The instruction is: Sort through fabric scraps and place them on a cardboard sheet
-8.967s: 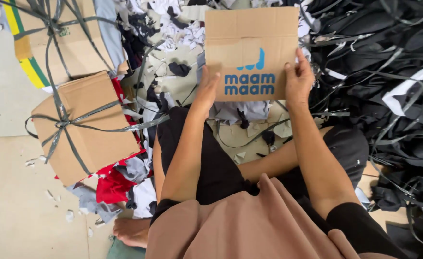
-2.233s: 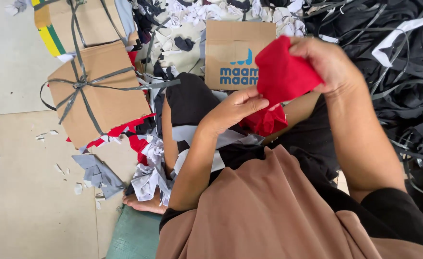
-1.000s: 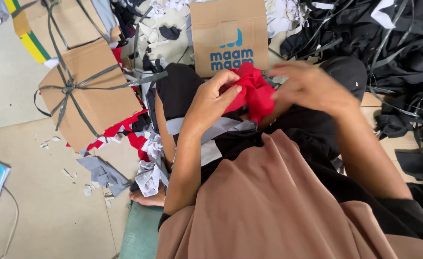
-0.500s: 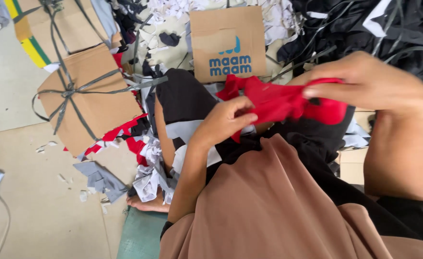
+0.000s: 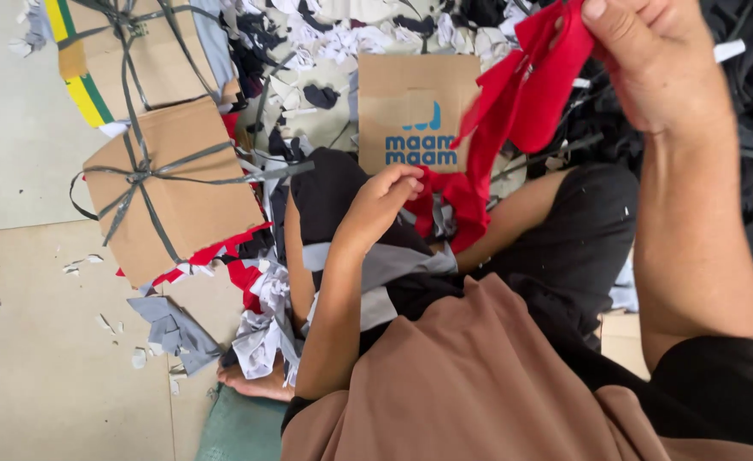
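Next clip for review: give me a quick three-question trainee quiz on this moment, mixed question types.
1. True or false: the right hand holds the red cloth raised, higher than the left hand.
2. What binds the flat cardboard bundle on the floor? A) red tape B) grey strips C) wire
3. Fill in: the left hand grips the cloth's ____ end.

Key: 1 true; 2 B; 3 lower

head camera, looking down, close
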